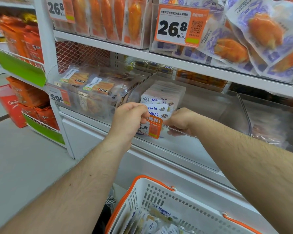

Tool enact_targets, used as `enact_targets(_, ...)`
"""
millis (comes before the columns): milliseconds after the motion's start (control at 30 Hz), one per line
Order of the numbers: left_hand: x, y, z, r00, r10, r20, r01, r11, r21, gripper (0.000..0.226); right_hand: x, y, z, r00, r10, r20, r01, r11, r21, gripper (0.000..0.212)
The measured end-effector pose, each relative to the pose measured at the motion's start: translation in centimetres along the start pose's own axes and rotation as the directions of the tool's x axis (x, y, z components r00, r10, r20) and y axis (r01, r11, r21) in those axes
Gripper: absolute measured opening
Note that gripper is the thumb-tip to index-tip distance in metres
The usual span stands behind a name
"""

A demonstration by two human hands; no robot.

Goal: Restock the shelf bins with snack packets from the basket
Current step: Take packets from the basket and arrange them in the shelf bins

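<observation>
Both hands are at the front lip of the clear shelf bin (201,105) on the middle shelf, setting white-and-blue snack packets (159,108) into the left end of it. Left hand (128,118) grip: fingers curled over, pinching the near edge of the front packets. Right hand (179,120) grip: curled, fingers behind the packets' right edge or on the bin's front wall; can't tell which, since the fingertips are hidden by the clear lip. A row of the same packets already stands upright behind, stacked front to back; the rest of the bin to the right looks bare. More packets sit in the white basket (159,196) with orange handles, directly below. Judgement on doing this step well: keep the packets upright and face-out, push the stack back against the standing row so the new ones don't flop forward, and square the side edges with the right hand before letting go. Watch the orange price tag (152,129) clipped on the front wall, as the left wrist is right against it and could knock it off. Then fill rightward, since that side has the room.
</observation>
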State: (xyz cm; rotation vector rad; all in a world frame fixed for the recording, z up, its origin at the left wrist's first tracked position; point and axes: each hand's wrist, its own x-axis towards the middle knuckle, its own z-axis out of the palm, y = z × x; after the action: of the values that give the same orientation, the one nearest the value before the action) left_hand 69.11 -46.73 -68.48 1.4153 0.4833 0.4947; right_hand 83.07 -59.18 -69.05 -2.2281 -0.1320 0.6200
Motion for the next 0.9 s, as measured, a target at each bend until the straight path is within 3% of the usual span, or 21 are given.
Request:
enact_targets(167,-0.6,-0.3,0.3,0.997,0.009,0.077,-0.016,0.996,0.089,0.016,-1.0,0.3,-0.7,0.997,-0.036,-0.064,0.031,0.996,-0.081,0.024)
enact_targets(233,-1.5,-0.8,1.0,0.982,-0.004,0.188,-0.031,0.983,0.183,0.014,-2.1,0.8,-0.9,0.968,-0.140,-0.207,0.106,0.980,-0.167,0.012)
enact_targets(267,-2.0,-1.2,1.5,0.967,-0.018,0.256,-0.047,0.968,0.245,0.012,-3.1,1.1,-1.1,0.922,-0.228,-0.312,0.161,0.961,-0.224,0.007)
enact_targets(333,-3.2,-2.1,2.5,0.921,-0.060,0.386,-0.093,0.926,0.365,0.009,-5.6,1.9,-1.1,0.765,-0.432,-0.478,0.311,0.897,-0.313,0.014)
enact_targets(400,-4.1,-3.1,3.4,0.865,-0.101,0.491,-0.148,0.885,0.442,0.008,-8.4,2.9,-0.7,0.647,-0.568,-0.509,0.463,0.823,-0.330,0.013)
enact_targets(500,-5.4,-4.6,4.5,0.794,-0.172,0.583,-0.218,0.815,0.537,0.009,-11.3,5.6,-0.1,0.602,-0.602,-0.525,0.568,0.785,-0.247,0.012)
enact_targets(567,-6.2,-5.9,4.9,0.743,-0.250,0.621,-0.250,0.757,0.604,0.008,-12.1,8.4,0.5,0.644,-0.546,-0.536,0.573,0.808,-0.136,0.022)
enact_targets(667,-7.6,-8.2,5.3,0.611,-0.401,0.682,-0.383,0.604,0.699,0.010,-12.2,14.1,2.3,0.783,-0.443,-0.437,0.475,0.879,-0.040,0.026)
enact_targets(767,-8.3,-10.0,5.4,0.500,-0.529,0.686,-0.459,0.510,0.727,0.015,-11.5,19.8,4.5,0.909,-0.292,-0.297,0.283,0.956,-0.074,0.029)
enact_targets(900,-7.9,-11.0,5.4,0.440,-0.622,0.648,-0.520,0.411,0.748,0.020,-9.7,25.6,7.1,0.994,-0.075,-0.079,0.059,0.980,-0.191,0.026)
